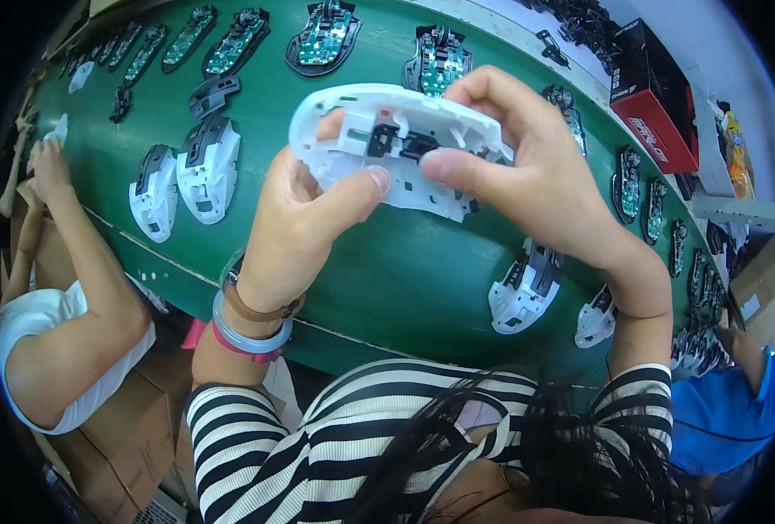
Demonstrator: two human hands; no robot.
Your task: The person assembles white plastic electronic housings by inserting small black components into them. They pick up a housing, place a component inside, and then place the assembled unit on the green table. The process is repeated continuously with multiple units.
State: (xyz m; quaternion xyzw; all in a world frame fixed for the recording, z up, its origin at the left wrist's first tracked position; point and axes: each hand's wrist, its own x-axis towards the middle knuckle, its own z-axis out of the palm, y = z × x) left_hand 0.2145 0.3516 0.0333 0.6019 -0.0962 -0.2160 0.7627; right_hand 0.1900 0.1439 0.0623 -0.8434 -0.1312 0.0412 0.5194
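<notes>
Above the green bench, both hands hold up a white plastic computer mouse shell (415, 194), its hollow inside facing me. My left hand (287, 218) grips the shell's left end, thumb on the inner wall and fingers behind. My right hand (545, 157) is closed round the right end. Its thumb presses at a small black plastic part (386, 140) seated in the middle of the shell. Directly beyond the shell lies a black mouse base with a green circuit board (438, 65), partly hidden by the shell.
More mouse bases (322, 39) line the green bench's (379, 271) far side and right end. White-and-grey shells (208, 175) lie left, others (525, 293) right. A black-and-red box (654, 100) stands far right. One person in white (73, 323) works at left, another in blue (728, 410) at right.
</notes>
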